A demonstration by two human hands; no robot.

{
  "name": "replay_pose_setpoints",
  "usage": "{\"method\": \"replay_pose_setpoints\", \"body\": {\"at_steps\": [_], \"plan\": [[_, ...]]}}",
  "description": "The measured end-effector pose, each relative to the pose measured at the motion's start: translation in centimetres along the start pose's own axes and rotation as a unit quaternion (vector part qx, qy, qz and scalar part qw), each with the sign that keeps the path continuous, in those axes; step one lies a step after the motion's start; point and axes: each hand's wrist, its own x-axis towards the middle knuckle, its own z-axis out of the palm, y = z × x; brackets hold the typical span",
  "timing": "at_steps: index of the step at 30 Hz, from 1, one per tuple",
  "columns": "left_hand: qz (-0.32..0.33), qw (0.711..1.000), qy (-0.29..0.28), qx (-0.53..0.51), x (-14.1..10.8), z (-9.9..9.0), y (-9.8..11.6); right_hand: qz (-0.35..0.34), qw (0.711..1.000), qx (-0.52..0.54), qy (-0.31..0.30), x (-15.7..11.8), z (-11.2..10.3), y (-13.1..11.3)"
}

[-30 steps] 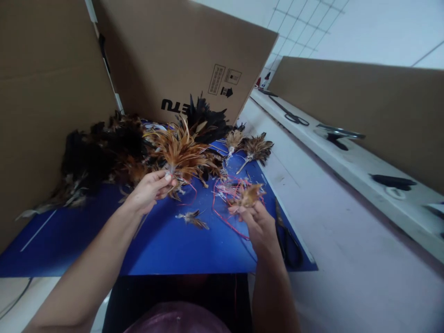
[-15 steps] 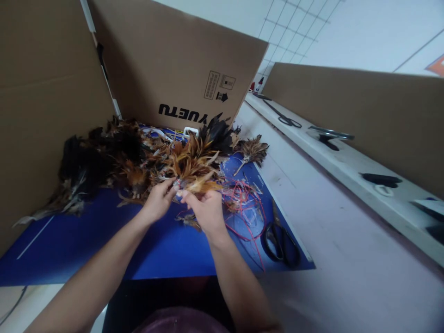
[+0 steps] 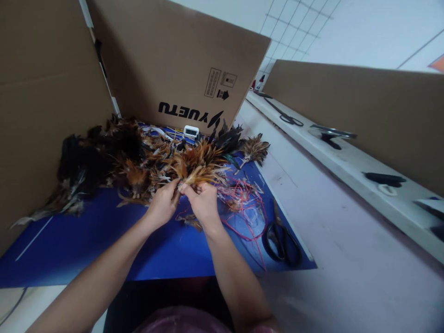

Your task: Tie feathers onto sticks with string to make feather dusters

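An orange-brown feather bundle [image 3: 201, 159] fans out away from me, its base pinched between my two hands. My left hand [image 3: 165, 200] is closed on the left side of that base, and my right hand [image 3: 203, 199] grips it from the right, thumb and fingers pressed together. Dark and brown feathers [image 3: 133, 173] lie heaped behind and left of my hands. Tangled red string [image 3: 244, 199] lies on the blue mat [image 3: 149, 254] right of my right hand. A few loose feathers [image 3: 192, 222] rest just below the hands.
Black-handled scissors [image 3: 282, 243] lie at the mat's right edge. Behind the feathers are a small white digital device [image 3: 191, 131] and an upright cardboard panel [image 3: 173, 64]. Another cardboard panel [image 3: 45, 115] stands left. The white ledge [image 3: 350, 162] at right holds more scissors and tools.
The feather bundle has tilted to the right, and the small white device behind it shows more fully. My left hand has shifted slightly right; both hands still pinch the base.
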Motion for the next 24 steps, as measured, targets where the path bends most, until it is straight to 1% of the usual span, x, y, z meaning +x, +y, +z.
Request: {"method": "replay_pose_setpoints", "body": {"at_steps": [5, 10, 13, 19, 24], "plan": [[0.001, 1.0, -0.004, 0.023, 0.0, 0.1, 0.0, 0.014, 1.0, 0.02, 0.002, 0.0, 0.5, 0.1], [-0.005, 1.0, -0.005, 0.02, 0.0, 0.0, 0.2, 0.004, 0.998, -0.043, 0.04, -0.3, 0.7, -0.3], [-0.011, 1.0, -0.009, 0.013, 0.1, -0.2, 0.4, -0.007, 0.996, -0.073, 0.051, -0.4, 0.7, -0.7], [-0.029, 0.998, -0.015, -0.049, 0.0, -0.9, 1.1, -0.015, 0.997, -0.057, 0.044, -0.4, 0.6, -0.9], [-0.061, 0.994, 0.007, -0.093, 0.0, -0.8, 0.9, -0.015, 0.999, -0.031, 0.032, -0.3, 0.6, -0.2]]}}
